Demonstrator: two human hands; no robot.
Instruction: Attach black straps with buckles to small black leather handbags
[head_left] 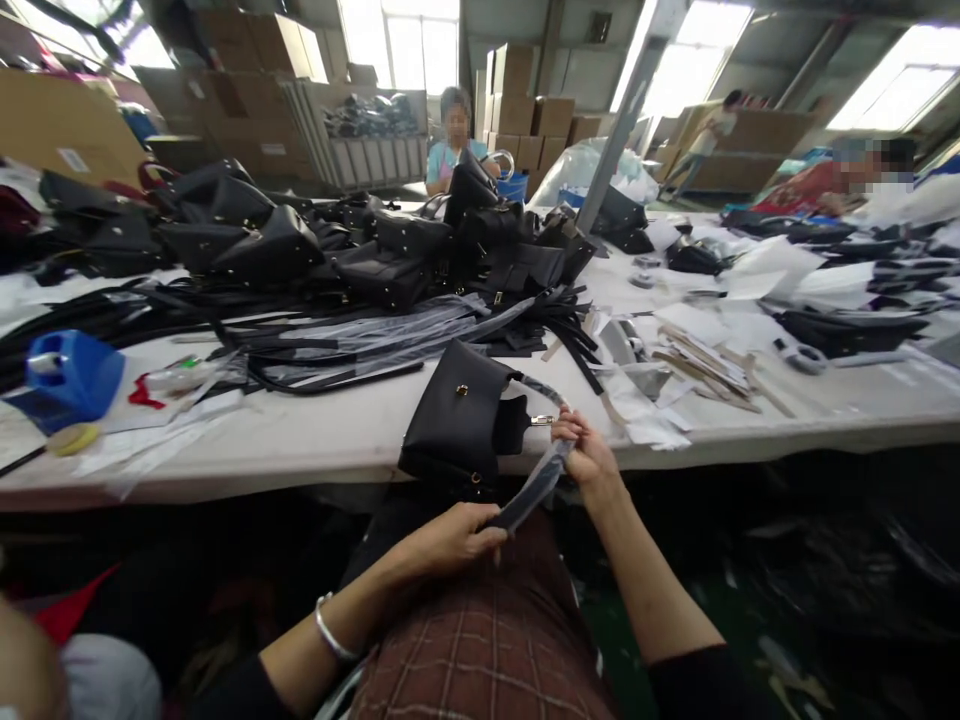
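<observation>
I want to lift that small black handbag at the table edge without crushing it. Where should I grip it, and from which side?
Probably by the wrapped strap, close to the metal clasp where it joins the handbag. Come from the near right: the strap hangs off the table edge there, where the right hand and left hand hold it; loose straps crowd the far side.

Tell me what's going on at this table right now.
A seated person grips a plastic-wrapped black strap with both hands: the left hand at its lower end, the right hand near the metal clasp. The strap runs to a small black leather handbag resting at the edge of the white table. More black handbags and loose straps are piled behind it.
</observation>
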